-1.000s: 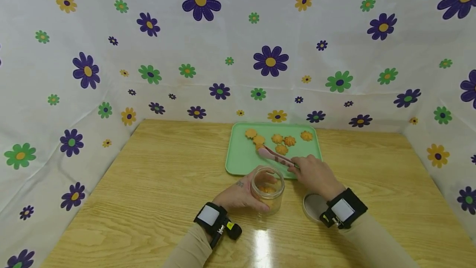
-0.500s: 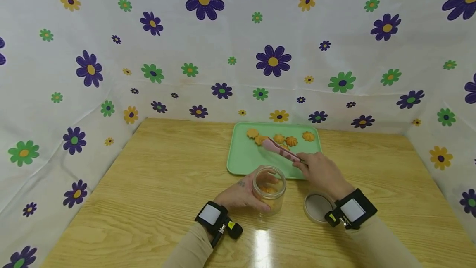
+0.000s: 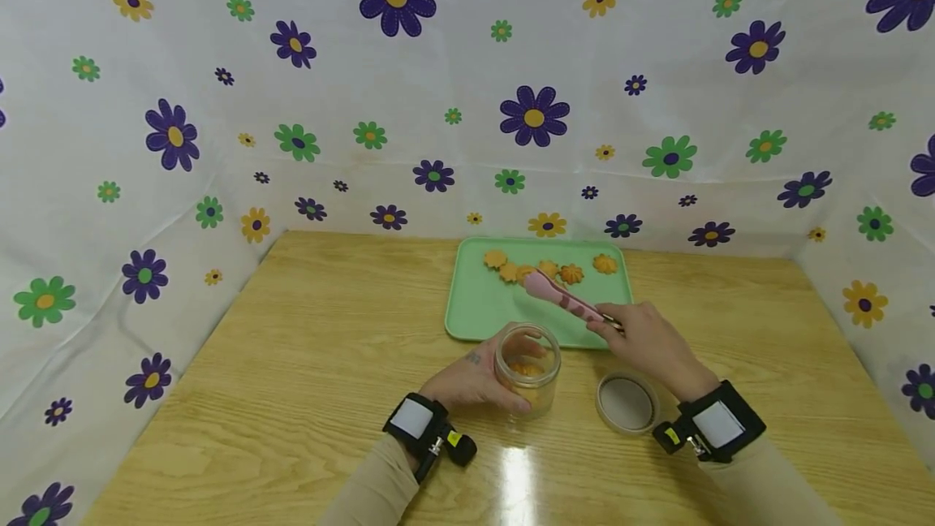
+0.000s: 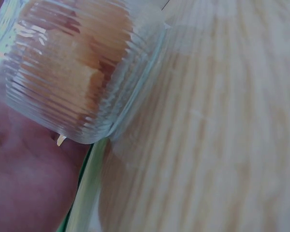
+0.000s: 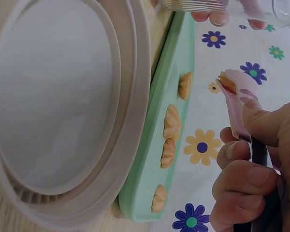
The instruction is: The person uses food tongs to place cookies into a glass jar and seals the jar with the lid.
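Observation:
My left hand (image 3: 467,386) holds an upright glass jar (image 3: 539,400) near its side, just in front of the green tray (image 3: 471,316). Cookies (image 4: 63,67) show through the ribbed glass in the left wrist view. Over the tray, my right hand (image 3: 646,343) grips pink tongs (image 3: 570,302). A cookie (image 5: 224,81) sits pinched between the tong tips in the right wrist view, raised above the tray. Several flower-shaped cookies (image 3: 604,264) lie on the tray's far half, some partly hidden behind the tongs.
A round lid (image 3: 626,403) lies on the wooden table (image 3: 321,331) right of the jar, below my right forearm. White cloth (image 3: 438,63) printed with flowers rises behind the table and along both sides.
The tongs have lifted a cookie from the left group and shifted right and slightly back toward me with my right hand. My left hand and the jar stay in place.

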A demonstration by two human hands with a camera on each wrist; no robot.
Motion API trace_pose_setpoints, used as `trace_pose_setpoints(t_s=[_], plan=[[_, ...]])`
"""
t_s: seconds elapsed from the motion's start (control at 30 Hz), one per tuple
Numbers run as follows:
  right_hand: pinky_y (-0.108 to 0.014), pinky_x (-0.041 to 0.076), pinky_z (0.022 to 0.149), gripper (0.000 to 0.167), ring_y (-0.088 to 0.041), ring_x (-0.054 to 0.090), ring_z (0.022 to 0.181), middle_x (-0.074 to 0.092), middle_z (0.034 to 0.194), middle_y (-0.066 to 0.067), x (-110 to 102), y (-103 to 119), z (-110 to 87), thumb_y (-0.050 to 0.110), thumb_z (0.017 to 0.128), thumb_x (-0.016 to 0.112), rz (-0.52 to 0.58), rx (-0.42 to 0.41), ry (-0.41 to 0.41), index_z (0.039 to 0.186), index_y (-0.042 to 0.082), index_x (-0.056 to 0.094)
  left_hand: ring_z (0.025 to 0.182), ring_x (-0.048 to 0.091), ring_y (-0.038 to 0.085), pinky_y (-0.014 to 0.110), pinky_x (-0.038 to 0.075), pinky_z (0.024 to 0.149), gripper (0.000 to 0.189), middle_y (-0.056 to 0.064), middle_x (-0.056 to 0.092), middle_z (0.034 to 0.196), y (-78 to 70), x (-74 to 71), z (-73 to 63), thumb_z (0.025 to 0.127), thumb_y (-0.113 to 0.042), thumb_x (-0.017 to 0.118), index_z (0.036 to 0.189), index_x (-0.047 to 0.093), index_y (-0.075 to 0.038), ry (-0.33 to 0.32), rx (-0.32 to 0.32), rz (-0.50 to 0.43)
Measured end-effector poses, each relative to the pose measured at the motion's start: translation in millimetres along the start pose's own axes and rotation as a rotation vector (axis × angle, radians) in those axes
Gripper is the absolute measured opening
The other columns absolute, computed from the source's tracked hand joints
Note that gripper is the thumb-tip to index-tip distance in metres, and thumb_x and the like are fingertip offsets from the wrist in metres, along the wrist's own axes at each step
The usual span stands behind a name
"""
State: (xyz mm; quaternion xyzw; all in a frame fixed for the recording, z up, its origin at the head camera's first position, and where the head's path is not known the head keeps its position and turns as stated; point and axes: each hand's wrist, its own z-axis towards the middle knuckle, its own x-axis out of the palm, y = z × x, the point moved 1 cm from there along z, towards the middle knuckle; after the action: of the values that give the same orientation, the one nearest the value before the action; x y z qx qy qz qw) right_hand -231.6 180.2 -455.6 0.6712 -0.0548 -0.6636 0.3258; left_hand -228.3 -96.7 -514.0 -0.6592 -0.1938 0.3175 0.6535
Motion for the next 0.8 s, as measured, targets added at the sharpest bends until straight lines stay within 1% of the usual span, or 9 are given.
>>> trace_pose_setpoints(t_s=[0.27,0.5,0.67,0.73,0.8], plan=[[-0.021,0.025,0.05,0.033,-0.006,0.032,0.053,0.031,0.06,0.01,-4,0,-9.1,0.027,0.104,0.06,0.048,0.002,-0.014,0.122,0.002,0.072,0.136,0.049,0.018,0.034,0.044,0.111,0.09,0.003,0.053,0.144,-0.4,0.8,-0.6,0.078,-0.005,0.088,0.149,0.04,-0.032,0.015,-0.003,-0.028],[-0.023,0.026,0.051,0.04,-0.007,0.033,0.055,0.031,0.061,0.009,-8,-1,-17.5,0.034,0.106,0.056,0.059,0.03,-0.018,0.123,0.001,0.071,0.138,0.048,0.022,0.035,0.044,0.111,0.09,0.007,0.052,0.147,-1.0,0.4,-0.1,0.078,-0.006,0.088,0.15,0.04,-0.031,0.025,0.003,-0.041],[-0.022,0.027,0.051,0.032,-0.004,0.034,0.054,0.034,0.061,0.01,-14,-1,-27.9,0.031,0.106,0.057,0.08,0.019,-0.043,0.111,0.005,0.073,0.138,0.047,0.021,0.035,0.043,0.112,0.09,0.007,0.051,0.147,-2.3,0.1,-0.2,0.078,-0.004,0.088,0.15,0.04,-0.03,0.02,0.005,-0.049],[-0.021,0.027,0.051,0.03,-0.003,0.034,0.054,0.035,0.061,0.01,-16,0,-31.7,0.03,0.105,0.058,0.087,0.01,-0.053,0.11,0.004,0.074,0.138,0.046,0.02,0.034,0.043,0.112,0.09,0.006,0.05,0.147,-3.2,-0.5,-1.2,0.079,-0.004,0.087,0.15,0.04,-0.03,0.02,0.001,-0.046],[-0.021,0.026,0.051,0.031,-0.002,0.032,0.054,0.034,0.061,0.011,-18,2,-35.3,0.029,0.105,0.058,0.091,0.006,-0.061,0.113,0.003,0.074,0.138,0.046,0.019,0.034,0.043,0.111,0.09,0.007,0.05,0.148,-3.6,-1.3,-2.5,0.079,-0.004,0.087,0.151,0.04,-0.029,0.021,-0.002,-0.045]])
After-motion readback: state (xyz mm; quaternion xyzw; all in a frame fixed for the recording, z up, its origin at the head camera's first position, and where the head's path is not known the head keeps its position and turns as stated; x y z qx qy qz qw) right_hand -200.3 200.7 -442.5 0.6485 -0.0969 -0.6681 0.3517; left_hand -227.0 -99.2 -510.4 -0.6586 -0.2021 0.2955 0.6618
